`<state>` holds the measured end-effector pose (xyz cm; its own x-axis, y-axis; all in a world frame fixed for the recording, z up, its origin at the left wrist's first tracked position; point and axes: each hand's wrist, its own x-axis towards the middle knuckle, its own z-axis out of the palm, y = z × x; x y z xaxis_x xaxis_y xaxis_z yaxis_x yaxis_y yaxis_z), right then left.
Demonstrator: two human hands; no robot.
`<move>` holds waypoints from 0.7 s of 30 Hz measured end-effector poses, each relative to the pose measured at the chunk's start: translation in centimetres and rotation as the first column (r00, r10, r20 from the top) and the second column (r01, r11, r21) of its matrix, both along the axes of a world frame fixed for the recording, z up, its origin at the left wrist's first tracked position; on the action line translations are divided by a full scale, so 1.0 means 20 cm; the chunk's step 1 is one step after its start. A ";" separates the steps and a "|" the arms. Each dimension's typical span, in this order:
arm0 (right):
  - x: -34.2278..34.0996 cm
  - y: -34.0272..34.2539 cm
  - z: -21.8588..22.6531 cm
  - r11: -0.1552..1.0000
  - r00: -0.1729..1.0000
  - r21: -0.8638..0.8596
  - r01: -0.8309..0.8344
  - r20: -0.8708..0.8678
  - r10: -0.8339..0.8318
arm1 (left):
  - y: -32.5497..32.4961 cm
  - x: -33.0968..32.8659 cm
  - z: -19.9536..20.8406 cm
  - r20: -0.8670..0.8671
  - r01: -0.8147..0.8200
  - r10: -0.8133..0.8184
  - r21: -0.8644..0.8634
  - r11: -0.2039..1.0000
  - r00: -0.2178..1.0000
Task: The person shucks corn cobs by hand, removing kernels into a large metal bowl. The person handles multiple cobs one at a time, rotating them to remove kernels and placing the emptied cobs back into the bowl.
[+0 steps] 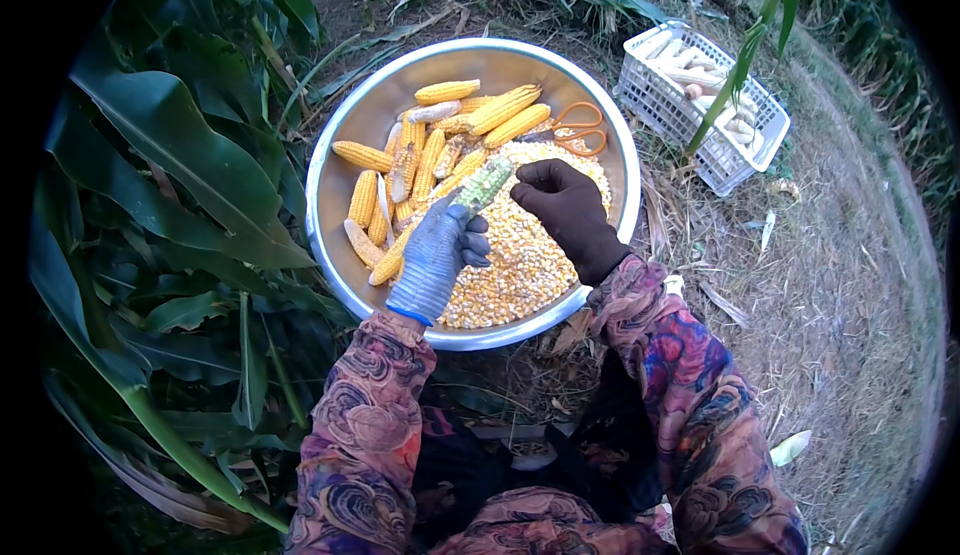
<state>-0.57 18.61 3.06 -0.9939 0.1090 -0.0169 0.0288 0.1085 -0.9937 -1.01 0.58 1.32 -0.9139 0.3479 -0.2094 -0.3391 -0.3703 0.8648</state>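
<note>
My left hand [437, 255], in a grey-blue glove, is closed around the lower end of a corn cob [484, 184]. The cob looks pale green and patchy, and its upper end tilts away to the right. Just right of that end is my right hand [566, 209] in a dark brown glove, its fingers curled and pressed together. Whatever they may pinch is hidden. Both hands are over a wide metal basin [327, 170]. Yellow corn cobs [425, 165] are piled in its left and far parts, and loose kernels [515, 267] heap up in the right and near parts.
Scissors with orange handles [580, 139] lie at the basin's far right, on the cobs and kernels. Beyond, a white plastic crate [722, 160] holds several pale cobs. Tall leafy corn plants [180, 155] crowd the left side. Dry grass and husks cover the ground [820, 325] at right.
</note>
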 end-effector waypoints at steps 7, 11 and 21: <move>0.04 0.00 0.02 0.856 0.935 0.515 0.043 -0.322 0.146 | 0.05 0.05 0.04 -0.104 0.099 -0.121 -0.198 0.975 0.987; 0.03 0.00 0.03 0.800 0.947 0.597 0.062 -0.288 0.141 | 0.02 0.05 0.01 0.033 0.146 -0.143 -0.084 0.986 0.989; -0.03 0.08 0.00 0.984 0.986 0.118 0.132 -0.117 -0.119 | 0.00 0.01 0.01 0.350 0.037 -0.086 0.145 0.989 0.933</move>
